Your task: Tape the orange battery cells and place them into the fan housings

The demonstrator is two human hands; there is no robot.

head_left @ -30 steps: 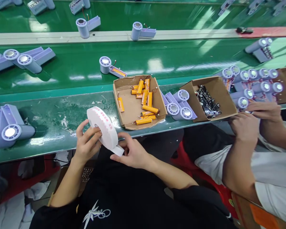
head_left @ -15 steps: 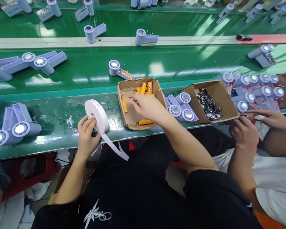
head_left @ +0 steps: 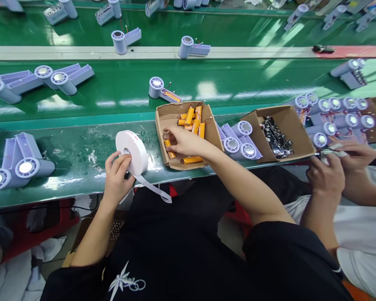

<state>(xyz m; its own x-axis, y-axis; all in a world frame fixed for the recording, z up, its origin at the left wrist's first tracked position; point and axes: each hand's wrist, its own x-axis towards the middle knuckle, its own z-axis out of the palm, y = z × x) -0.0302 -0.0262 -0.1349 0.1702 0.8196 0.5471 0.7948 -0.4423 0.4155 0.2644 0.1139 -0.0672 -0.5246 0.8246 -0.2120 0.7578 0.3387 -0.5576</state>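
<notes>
My left hand (head_left: 116, 180) grips a white roll of tape (head_left: 132, 151) with red print, held upright at the near edge of the green bench. A loose strip of tape (head_left: 153, 190) hangs from the roll toward my lap. My right hand (head_left: 183, 141) reaches into an open cardboard tray (head_left: 163, 115) of orange cylindrical batteries (head_left: 192, 119) with thin wires. Its fingers pinch one orange battery (head_left: 169, 148) at the tray's left side.
Lilac fan housings lie on the bench at the left (head_left: 19, 163), beside the tray (head_left: 238, 140) and along the green conveyor (head_left: 113, 90). A second cardboard box (head_left: 296, 133) holds dark circuit parts. A co-worker's hands (head_left: 335, 165) work at the right.
My right hand let go of the tape's loose end and reached into the battery tray, closing on one battery. The left hand kept the roll, moved slightly toward the bench.
</notes>
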